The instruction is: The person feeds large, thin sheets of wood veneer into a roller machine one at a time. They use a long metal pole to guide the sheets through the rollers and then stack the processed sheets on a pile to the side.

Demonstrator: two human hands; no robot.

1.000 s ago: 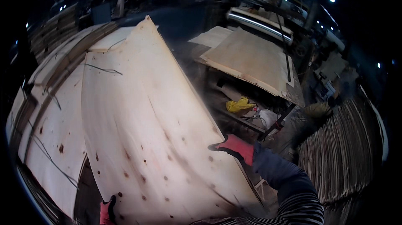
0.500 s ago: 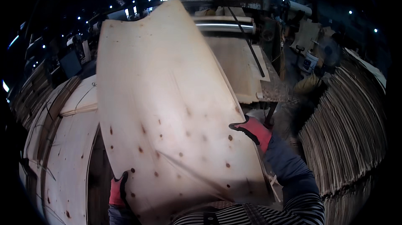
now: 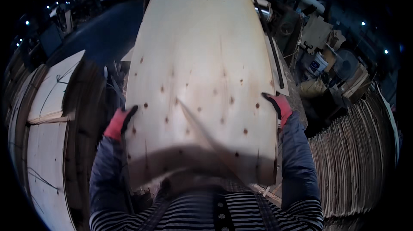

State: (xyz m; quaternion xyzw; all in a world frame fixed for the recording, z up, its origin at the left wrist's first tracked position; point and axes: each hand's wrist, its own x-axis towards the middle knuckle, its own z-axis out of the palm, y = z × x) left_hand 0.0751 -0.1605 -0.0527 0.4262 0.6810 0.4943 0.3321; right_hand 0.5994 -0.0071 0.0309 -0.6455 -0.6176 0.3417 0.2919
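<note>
Between my hands is a large, thin, pale wood veneer sheet, dotted with brown knots and split lengthwise near its lower middle. It reaches from close to my body up to the top of the view, and its far edge is uneven. My left hand, in a red and black glove, grips the left edge with the thumb on top. Opposite it, my right hand, gloved alike, is closed on the right edge. The fingers of both hands are hidden under the sheet.
Tall stacks of veneer stand at my left and right. Beyond the sheet is a machine with a metal roller and a dark bar. A white bucket and a round fan sit at the far right.
The veneer sheet has swung from leaning left to lying straight ahead, farther over the machine. Both hands have moved forward with it, and my view has turned and tipped down.
</note>
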